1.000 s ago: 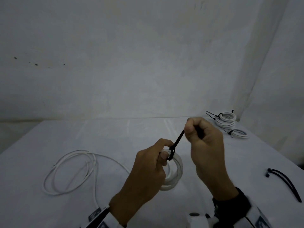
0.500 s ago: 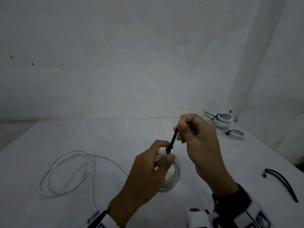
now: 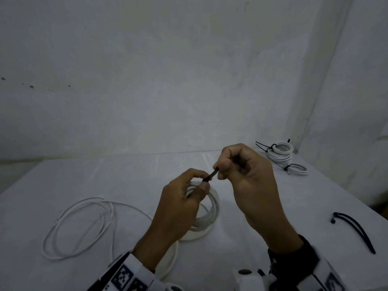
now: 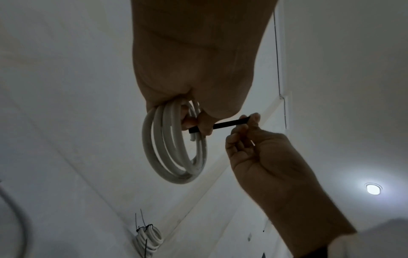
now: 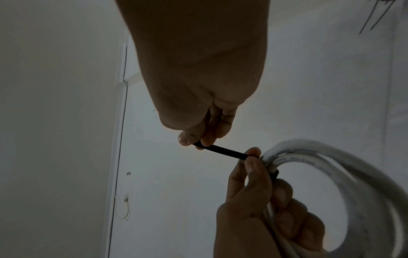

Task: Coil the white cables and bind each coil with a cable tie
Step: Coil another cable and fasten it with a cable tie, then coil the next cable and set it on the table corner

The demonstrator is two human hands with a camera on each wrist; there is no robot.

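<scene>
Left hand (image 3: pixel 180 203) grips the white coil (image 3: pixel 212 208) above the bench (image 3: pixel 63 175), right hand (image 3: pixel 247 177) pinches the black tie (image 3: pixel 211 176), its tail running up and right from the coil.

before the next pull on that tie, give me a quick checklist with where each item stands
1. Left hand grips the white coil firmly: ok.
2. Right hand pinches the black cable tie tail: ok.
3. Tie strap wraps around all the coil's turns: cannot tell, the left fingers cover the bundle there.
4. Tie cinched snug on the coil: cannot tell, its head is hidden.
5. Spare ties lie on the table for the next coil: ok.
6. Loose white cable coiled: not ok, it lies unbound on the table.
</scene>
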